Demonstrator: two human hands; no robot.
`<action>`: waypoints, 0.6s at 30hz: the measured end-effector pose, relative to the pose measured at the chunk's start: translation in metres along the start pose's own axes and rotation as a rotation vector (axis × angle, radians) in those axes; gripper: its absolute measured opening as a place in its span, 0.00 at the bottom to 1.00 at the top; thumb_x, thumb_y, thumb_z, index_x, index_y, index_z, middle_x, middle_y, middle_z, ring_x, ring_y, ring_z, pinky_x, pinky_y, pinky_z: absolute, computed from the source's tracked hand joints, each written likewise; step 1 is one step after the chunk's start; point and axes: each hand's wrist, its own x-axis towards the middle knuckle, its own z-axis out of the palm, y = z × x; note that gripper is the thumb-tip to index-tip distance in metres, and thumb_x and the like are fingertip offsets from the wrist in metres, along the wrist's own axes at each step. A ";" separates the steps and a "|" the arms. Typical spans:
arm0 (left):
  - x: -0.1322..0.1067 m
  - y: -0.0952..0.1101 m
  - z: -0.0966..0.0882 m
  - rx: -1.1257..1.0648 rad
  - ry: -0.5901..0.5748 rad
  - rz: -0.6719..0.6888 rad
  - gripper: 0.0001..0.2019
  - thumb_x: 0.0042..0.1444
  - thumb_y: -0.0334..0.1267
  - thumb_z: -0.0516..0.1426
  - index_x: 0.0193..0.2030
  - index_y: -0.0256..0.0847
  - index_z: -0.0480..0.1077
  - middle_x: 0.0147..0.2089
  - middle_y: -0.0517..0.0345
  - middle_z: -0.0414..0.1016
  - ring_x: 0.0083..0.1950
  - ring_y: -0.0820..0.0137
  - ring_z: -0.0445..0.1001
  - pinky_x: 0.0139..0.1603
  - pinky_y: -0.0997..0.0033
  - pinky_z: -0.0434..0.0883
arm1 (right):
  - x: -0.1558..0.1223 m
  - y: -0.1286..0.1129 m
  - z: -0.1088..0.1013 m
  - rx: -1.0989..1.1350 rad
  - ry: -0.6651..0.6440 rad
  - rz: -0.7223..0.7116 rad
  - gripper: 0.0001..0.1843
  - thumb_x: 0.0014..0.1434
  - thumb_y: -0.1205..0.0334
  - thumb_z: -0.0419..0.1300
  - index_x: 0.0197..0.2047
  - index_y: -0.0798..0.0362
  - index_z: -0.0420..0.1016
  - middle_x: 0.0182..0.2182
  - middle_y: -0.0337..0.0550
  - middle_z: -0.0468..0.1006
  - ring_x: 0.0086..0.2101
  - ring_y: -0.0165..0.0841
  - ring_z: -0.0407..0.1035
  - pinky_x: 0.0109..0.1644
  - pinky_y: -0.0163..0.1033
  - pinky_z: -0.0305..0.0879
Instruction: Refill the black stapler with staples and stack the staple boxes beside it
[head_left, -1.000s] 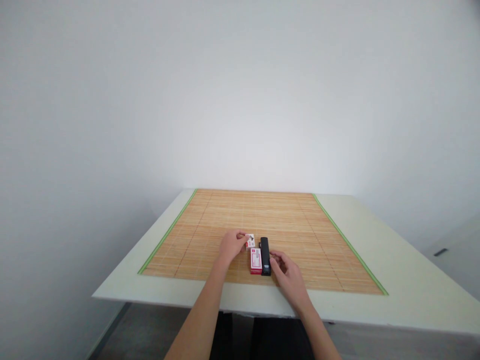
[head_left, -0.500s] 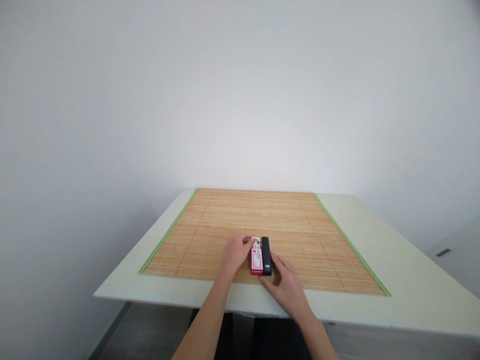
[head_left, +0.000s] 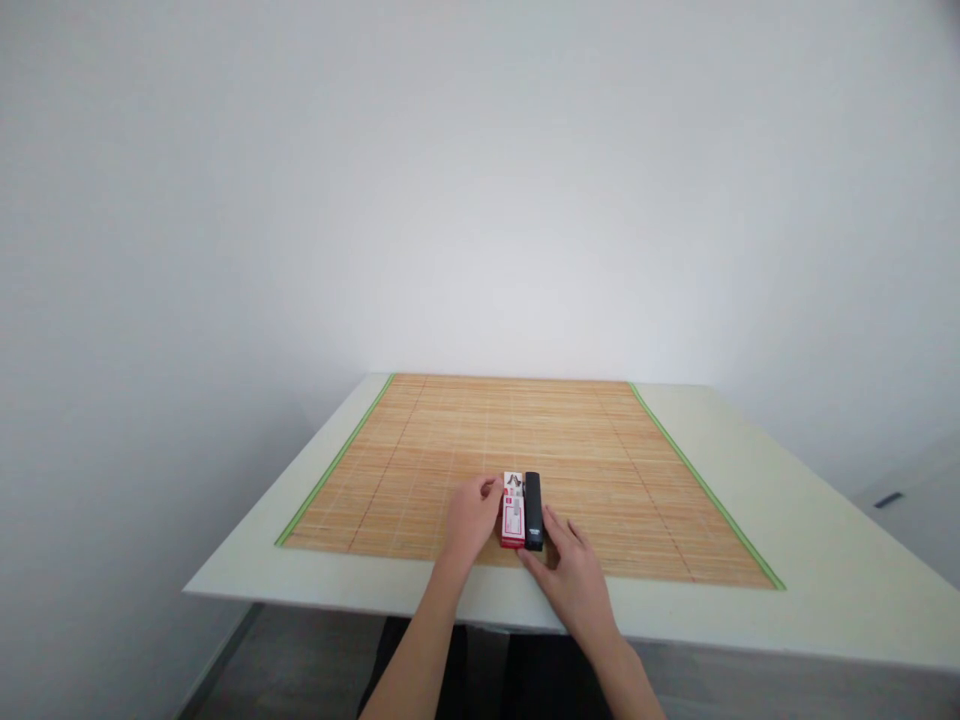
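Note:
A red-and-white printed box (head_left: 514, 518) and a black stapler (head_left: 533, 512) lie side by side on the bamboo mat (head_left: 480, 420), lengthwise away from me. The box is on the left, the stapler on the right, with their long sides together. My left hand (head_left: 475, 510) rests at the box's left side, fingers curled in and the fingertips close to its edge. Around the stapler's near right corner is my right hand (head_left: 571, 570), its fingers apart. Its fingertips are along the stapler's right side, and the thumb reaches to the near ends of the pair.
The mat has green side borders and lies on a white table (head_left: 757, 470). Beyond the table's far edge stands a plain white wall (head_left: 495, 200). The table's near edge runs just below my wrists.
My left fingers have come off the top of the box and drawn back to its left side, uncovering the print at its far end. My right hand stays nearly in place.

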 end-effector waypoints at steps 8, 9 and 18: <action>-0.029 0.004 0.008 -0.099 -0.014 -0.024 0.17 0.68 0.46 0.52 0.53 0.45 0.79 0.53 0.50 0.83 0.52 0.61 0.82 0.54 0.61 0.76 | 0.000 -0.001 -0.003 0.022 -0.002 -0.014 0.35 0.64 0.49 0.64 0.71 0.46 0.64 0.65 0.49 0.73 0.62 0.48 0.69 0.71 0.61 0.58; -0.032 0.006 0.010 -0.125 -0.012 -0.029 0.17 0.68 0.45 0.53 0.54 0.45 0.79 0.54 0.50 0.83 0.52 0.61 0.82 0.54 0.61 0.76 | 0.000 -0.001 -0.002 0.021 -0.005 -0.016 0.35 0.64 0.49 0.64 0.71 0.46 0.64 0.64 0.49 0.73 0.61 0.49 0.70 0.71 0.61 0.58; -0.038 0.018 0.020 -0.244 -0.040 -0.048 0.17 0.67 0.38 0.51 0.55 0.41 0.77 0.54 0.48 0.82 0.51 0.62 0.82 0.54 0.61 0.77 | 0.005 0.003 -0.015 0.033 -0.085 0.002 0.33 0.63 0.51 0.63 0.70 0.44 0.66 0.63 0.51 0.74 0.62 0.48 0.70 0.74 0.66 0.44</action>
